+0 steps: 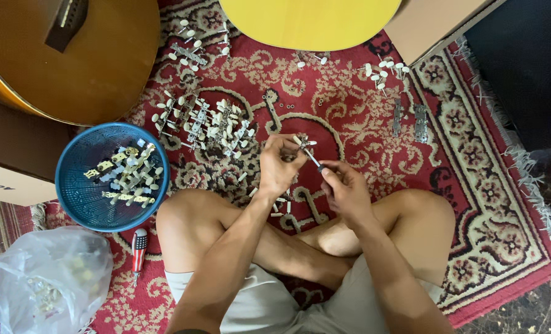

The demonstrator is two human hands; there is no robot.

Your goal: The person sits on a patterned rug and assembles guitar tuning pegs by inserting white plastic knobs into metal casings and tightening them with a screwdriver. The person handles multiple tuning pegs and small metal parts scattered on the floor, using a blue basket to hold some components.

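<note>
Both hands meet above the red patterned rug (362,124), just ahead of the crossed legs. Left hand (279,166) is curled shut around a guitar tuning machine (302,142), a small metal strip with pale knobs showing past the fingertips. Right hand (346,185) pinches a slim screwdriver (313,159), whose tip meets that tuner.

At far left a cardboard box (3,185) lies partly under a brown acoustic guitar (71,55); another tan box (433,25) sits at the top right beside a yellow guitar body (309,21).

Left of the knee, a round blue mesh basket (80,185) holds brass-coloured tuner strips with cream knobs. Below it, a crumpled clear plastic bag (46,278) holds more parts, blurred. Between them lies a striped-handled screwdriver (139,246). Beyond the hands is a heap of loose tuners (207,124).
</note>
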